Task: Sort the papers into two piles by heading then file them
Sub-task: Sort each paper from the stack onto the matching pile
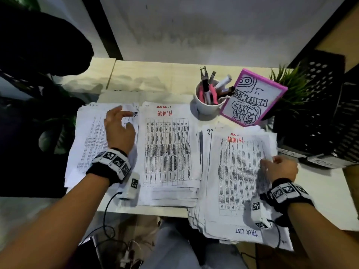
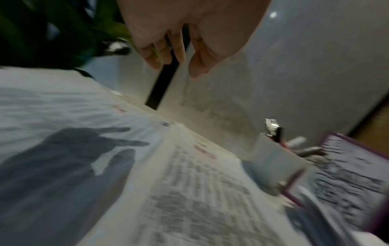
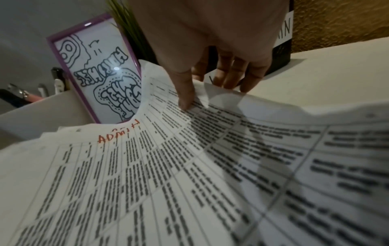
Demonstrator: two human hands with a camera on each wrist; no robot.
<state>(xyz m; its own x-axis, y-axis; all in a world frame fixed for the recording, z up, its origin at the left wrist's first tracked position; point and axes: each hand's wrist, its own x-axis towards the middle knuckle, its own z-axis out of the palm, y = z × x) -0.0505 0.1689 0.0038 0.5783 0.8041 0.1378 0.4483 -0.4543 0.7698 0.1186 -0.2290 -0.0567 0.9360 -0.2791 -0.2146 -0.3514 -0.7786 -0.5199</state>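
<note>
Three paper piles on a desk (image 1: 320, 193), left hand (image 1: 119, 129) hovering over HR pile (image 1: 91, 136) at 9 o'clock, fingers relaxed and released, ADMIN pile (image 1: 169, 152) at centre, right hand (image 1: 279, 167) at 3 o'clock pinching top sheet (image 3: 189, 166) of unsorted stack (image 1: 233, 234), thumb (image 3: 185, 93) above, pen cup (image 1: 207, 105) at 12 o'clock.

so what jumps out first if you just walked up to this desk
Three paper stacks cover the desk: an HR pile at left under the hovering left hand, an ADMIN pile in the middle, and an unsorted stack whose top sheet the right hand pinches. Behind stands a pink-framed doodle.
</note>
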